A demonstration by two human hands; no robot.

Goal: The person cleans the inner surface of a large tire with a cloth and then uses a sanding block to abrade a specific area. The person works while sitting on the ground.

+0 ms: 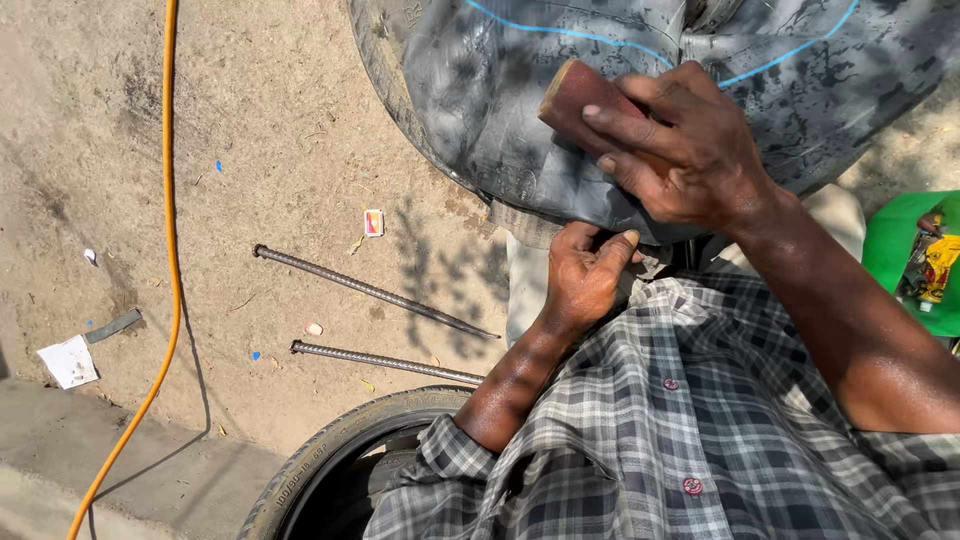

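A black rubber inner tube point(520, 90) with thin blue lines lies draped over my knee. My right hand point(690, 150) presses a reddish-brown rubbing block point(575, 95) flat against the tube's surface. Just below it, my left hand point(585, 270) pinches the tube's lower edge, the fingers curled around the rubber. Both forearms come out of a grey checked shirt point(700, 420) with rolled sleeves.
Two ribbed steel rods point(370, 292) point(385, 362) lie on the sandy ground to the left. An orange hose point(170, 250) runs top to bottom. A tyre point(330, 465) sits at the bottom, a green tray point(905, 250) at the right, and a small box point(373, 222) and paper scrap point(68, 361) lie nearby.
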